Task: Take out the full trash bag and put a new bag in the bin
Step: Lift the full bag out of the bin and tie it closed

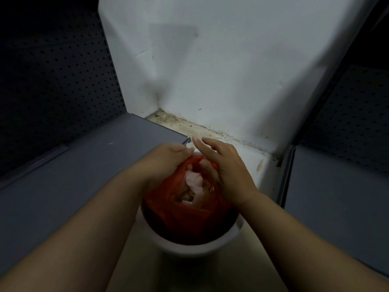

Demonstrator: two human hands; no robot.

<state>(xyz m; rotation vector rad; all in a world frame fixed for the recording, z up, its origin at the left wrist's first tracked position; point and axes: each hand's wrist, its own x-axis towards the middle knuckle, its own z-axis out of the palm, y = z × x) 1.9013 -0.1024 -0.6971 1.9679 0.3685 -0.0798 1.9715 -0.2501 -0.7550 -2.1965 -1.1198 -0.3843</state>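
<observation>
A round white bin [190, 246] stands on the floor in front of me, between two shelf units. A red trash bag [189, 216] sits in it, its mouth open on crumpled pale paper waste [194, 184]. My left hand [168, 159] is closed on the bag's far left rim, pinching the red plastic. On the far right rim, my right hand [223, 163] hooks its thumb into the bag's edge while its fingers spread loosely above. Both hands meet over the back of the bin.
A grey shelf board [84, 171] with a dark pegboard back [52, 85] lies to the left. Another grey shelf [336, 197] stands to the right. A white wall [210, 70] rises behind, with a dirty floor strip [189, 125] at its base.
</observation>
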